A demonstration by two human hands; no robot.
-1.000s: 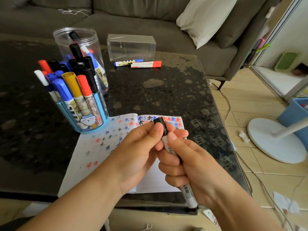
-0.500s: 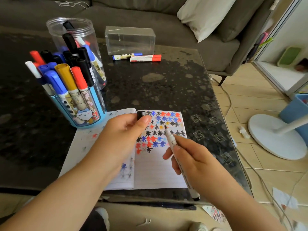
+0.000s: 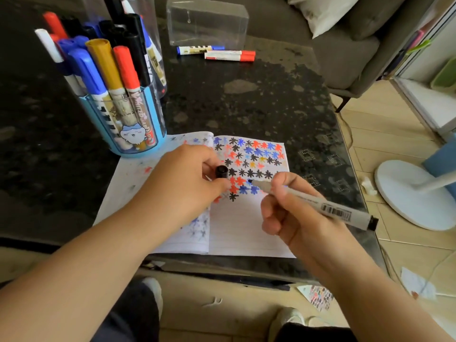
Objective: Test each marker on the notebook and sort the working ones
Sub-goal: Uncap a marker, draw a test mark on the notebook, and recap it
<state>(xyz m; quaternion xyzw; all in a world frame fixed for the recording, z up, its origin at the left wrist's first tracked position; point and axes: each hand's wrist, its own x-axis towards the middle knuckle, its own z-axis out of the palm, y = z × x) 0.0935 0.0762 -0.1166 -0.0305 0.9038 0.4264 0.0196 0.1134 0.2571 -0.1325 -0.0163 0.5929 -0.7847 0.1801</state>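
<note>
An open notebook (image 3: 246,228) lies at the near edge of the dark table, its right page covered with black, red and blue star marks. My right hand (image 3: 296,218) grips an uncapped white marker (image 3: 320,206), whose tip touches the page among the marks. My left hand (image 3: 182,183) rests on the notebook's fold and pinches the marker's black cap (image 3: 221,171). A blue cup (image 3: 133,124) packed with several markers stands left of the notebook. A clear jar (image 3: 145,33) with more markers stands behind it.
A blue-capped marker (image 3: 199,49) and a red-capped marker (image 3: 229,56) lie in front of a clear plastic box (image 3: 207,23) at the table's far side. A sofa with a cushion is behind. A white fan base (image 3: 414,193) sits on the floor at right.
The cap came off the marker and stayed in my left hand. My right hand lowered the marker, turned it flatter, and brought the tip onto the page.
</note>
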